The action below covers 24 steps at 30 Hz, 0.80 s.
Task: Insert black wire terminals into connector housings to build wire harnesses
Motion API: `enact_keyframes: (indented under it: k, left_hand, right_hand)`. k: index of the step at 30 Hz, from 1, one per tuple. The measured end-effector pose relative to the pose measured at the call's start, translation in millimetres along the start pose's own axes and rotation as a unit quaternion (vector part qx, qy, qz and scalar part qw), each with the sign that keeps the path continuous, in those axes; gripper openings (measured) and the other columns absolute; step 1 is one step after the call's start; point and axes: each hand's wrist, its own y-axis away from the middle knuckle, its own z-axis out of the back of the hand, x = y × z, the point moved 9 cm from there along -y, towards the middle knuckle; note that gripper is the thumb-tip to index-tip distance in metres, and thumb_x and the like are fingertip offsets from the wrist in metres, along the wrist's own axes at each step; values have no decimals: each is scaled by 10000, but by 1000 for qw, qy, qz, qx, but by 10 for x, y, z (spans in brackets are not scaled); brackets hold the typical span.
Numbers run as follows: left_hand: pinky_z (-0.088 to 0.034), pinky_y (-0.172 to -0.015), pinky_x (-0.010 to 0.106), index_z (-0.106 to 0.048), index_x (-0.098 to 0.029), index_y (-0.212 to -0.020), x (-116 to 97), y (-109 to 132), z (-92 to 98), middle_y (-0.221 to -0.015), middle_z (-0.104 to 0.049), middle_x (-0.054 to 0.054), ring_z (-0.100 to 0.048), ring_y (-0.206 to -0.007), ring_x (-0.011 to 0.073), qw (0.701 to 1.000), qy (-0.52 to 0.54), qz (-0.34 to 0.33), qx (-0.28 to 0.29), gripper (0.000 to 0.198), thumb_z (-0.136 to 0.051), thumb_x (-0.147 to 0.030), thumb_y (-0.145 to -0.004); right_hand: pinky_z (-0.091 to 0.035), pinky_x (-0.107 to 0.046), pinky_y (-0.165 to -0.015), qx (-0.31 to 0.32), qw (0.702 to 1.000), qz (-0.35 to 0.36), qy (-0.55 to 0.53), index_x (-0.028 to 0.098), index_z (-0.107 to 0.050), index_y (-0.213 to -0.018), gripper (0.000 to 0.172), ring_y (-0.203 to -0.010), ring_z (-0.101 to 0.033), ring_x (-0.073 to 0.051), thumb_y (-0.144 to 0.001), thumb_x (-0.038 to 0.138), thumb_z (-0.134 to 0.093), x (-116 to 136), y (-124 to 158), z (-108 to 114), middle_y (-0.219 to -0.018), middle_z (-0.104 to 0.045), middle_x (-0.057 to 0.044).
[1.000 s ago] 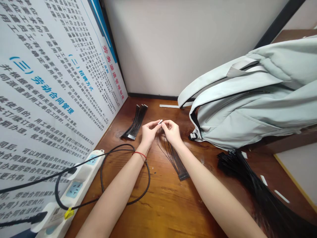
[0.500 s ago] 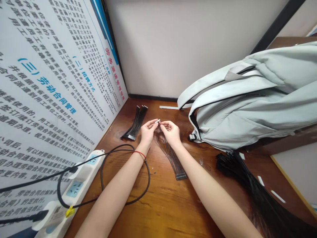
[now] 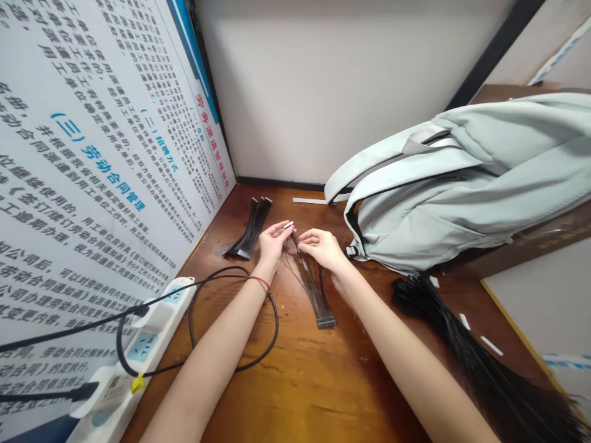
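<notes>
- At the wooden bench (image 3: 277,394), I set the clock on the hands, with twelve toward the far wall.
- Left hand (image 3: 272,243): thumb and fingertips pressed together, pinching a small white connector strip (image 3: 289,225).
- Right hand (image 3: 323,249): fingers curled, just beside the strip; I cannot tell whether they grip any wire.
- Black wire harness (image 3: 310,286): appears to run from the strip toward five o'clock, ending in a black connector (image 3: 325,322) on the bench.
- Apparently done: one gathered wire bundle (image 3: 252,231) at nine o'clock, with connectors at both ends.
- Apparently left: a loose mass of black wires (image 3: 443,320) at four o'clock, with white pieces (image 3: 468,321) lying near it.
- Also present: a pale grey-green backpack (image 3: 415,209) at three o'clock and a white power strip (image 3: 152,332) at eight o'clock.
</notes>
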Motion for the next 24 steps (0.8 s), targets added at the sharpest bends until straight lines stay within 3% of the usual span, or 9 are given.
enact_keyframes:
  k: [11, 18, 24]
  left_hand:
    - [-475, -875, 348, -675, -116, -832, -6, -10, 50, -823, -718, 83, -678, -763, 165, 999, 47, -8, -15, 373, -801, -182, -487]
    - [-470, -876, 334, -675, -122, -816, -11, -24, 41, -801, -714, 69, -673, -749, 150, 999, 46, -22, 1, 363, -799, -185, -481]
    - [-470, -869, 334, -673, -127, -821, -10, -28, 38, -812, -710, 69, -669, -751, 149, 999, 46, -27, 8, 352, -793, -190, -496]
  right_hand:
    - [-530, -259, -636, 23, 994, -77, 74, 161, -613, -664, 114, -616, -655, -142, -611, 69, -653, -48, 674, 88, -615, -673, -10]
    - [-500, -231, -568, 18, 989, 30, 141, 183, -620, -688, 100, -576, -623, -125, -665, 96, -576, 94, 1051, 114, -653, -664, -6]
    - [-495, -248, -630, 39, 984, 45, 166, 199, -660, -772, 150, -644, -629, -136, -694, 115, -563, 113, 1204, 179, -729, -692, -13]
